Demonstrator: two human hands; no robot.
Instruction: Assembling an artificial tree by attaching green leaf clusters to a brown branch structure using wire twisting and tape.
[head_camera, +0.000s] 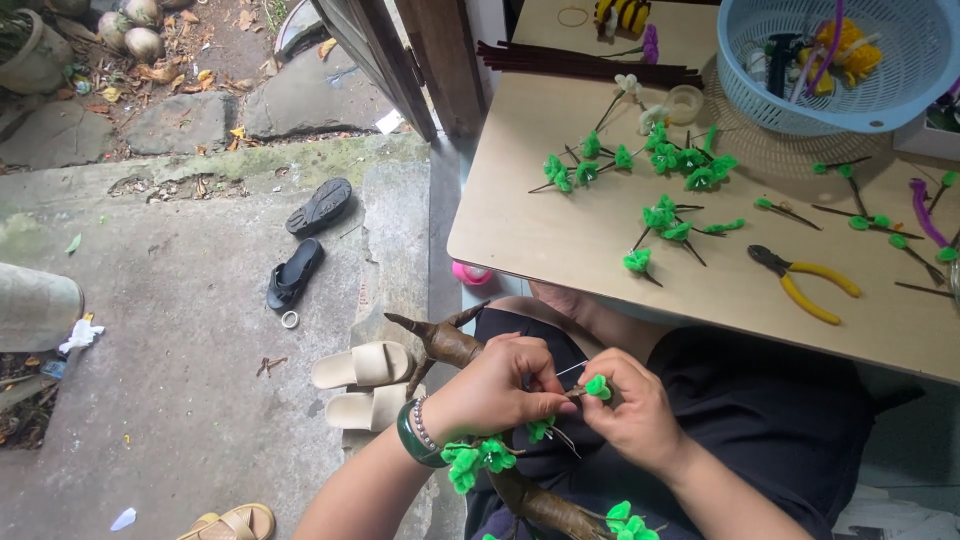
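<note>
- The left hand (495, 385) is closed, its fingers pinched around a thin twig of the brown wrapped model tree branch (450, 343) that lies across the person's lap; a green bangle and a bead bracelet sit on that wrist.
- The right hand (630, 410) is closed too, thumb and fingers gripping a small green fuzzy pipe-cleaner leaf tuft (598, 386) right at the tip of the same twig, touching the left hand's fingertips.
- More green tufts already sit on the branch: one cluster (475, 460) just below the left wrist, another (628, 520) at the lower edge of the view.
- The pale wooden table (560, 230) stands just beyond the knees and carries loose green tufts on dark wire stems (665, 215), scattered across its middle.
- Yellow-handled pliers (805, 280) lie on the table near its front edge, right of the tufts.
- A light blue plastic basket (890, 100) holding mixed craft bits stands at the table's far right corner.
- A bundle of dark brown pipe-cleaner sticks (580, 62) lies along the far side.
- On the concrete floor to the left are black sandals (305, 245) and beige slides (365, 385).
</note>
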